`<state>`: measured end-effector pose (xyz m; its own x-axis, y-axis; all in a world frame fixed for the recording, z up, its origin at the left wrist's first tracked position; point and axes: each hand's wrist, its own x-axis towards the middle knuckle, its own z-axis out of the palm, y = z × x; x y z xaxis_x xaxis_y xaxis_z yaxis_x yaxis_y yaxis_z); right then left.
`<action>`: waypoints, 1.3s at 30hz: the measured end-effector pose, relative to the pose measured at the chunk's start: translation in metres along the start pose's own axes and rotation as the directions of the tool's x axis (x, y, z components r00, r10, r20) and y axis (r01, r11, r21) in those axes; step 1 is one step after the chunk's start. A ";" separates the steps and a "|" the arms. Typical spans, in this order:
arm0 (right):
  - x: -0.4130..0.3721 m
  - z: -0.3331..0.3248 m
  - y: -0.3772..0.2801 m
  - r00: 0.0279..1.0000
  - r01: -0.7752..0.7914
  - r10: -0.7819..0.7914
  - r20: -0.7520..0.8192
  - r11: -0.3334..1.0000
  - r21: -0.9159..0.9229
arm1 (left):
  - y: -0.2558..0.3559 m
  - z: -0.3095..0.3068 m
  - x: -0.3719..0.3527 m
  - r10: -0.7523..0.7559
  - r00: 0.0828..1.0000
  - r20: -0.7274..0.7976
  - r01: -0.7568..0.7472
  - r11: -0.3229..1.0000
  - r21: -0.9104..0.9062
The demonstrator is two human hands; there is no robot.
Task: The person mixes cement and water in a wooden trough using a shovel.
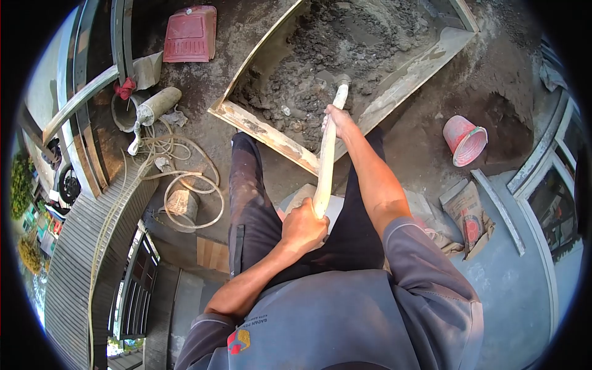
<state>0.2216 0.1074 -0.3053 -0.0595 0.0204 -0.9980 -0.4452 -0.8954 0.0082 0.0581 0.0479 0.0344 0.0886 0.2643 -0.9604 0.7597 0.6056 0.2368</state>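
My left hand (304,228) is wrapped round the lower end of a hoe's pale wooden handle (325,166), close to my lap. Farther up the same handle, my right hand (338,120) grips it near the head. The hoe's collar shows at the far end, while its blade is mostly hidden in wet grey mortar (364,55). That mortar lies inside a shallow wooden mixing box (419,74), whose near corner points toward my legs.
A pink bucket (465,142) lies tipped to the right, above a torn cement bag (465,216) and a plank (498,213). At left are a coiled hose (213,185), a grey cylinder (163,103) and a red plastic piece (190,34).
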 end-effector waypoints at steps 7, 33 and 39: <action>-0.018 0.005 -0.016 0.988 -0.129 0.120 0.098 0.988 0.083 | 0.051 -0.028 -0.022 0.071 0.997 0.001 -0.071 0.997 -0.005; -0.194 0.115 -0.073 0.767 0.627 -0.639 -0.053 0.730 0.273 | -0.159 -0.121 0.050 0.478 0.817 -0.323 -0.439 0.878 0.190; -0.146 0.136 -0.063 0.914 0.378 -0.405 0.022 0.871 0.315 | -0.122 -0.126 -0.020 0.208 0.925 -0.318 -0.187 0.978 0.097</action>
<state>0.1371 0.2214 -0.1521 0.1066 0.3907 -0.9143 -0.6911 -0.6320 -0.3506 -0.1180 0.0635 0.0436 0.0350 0.6095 -0.7920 0.7888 0.4698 0.3963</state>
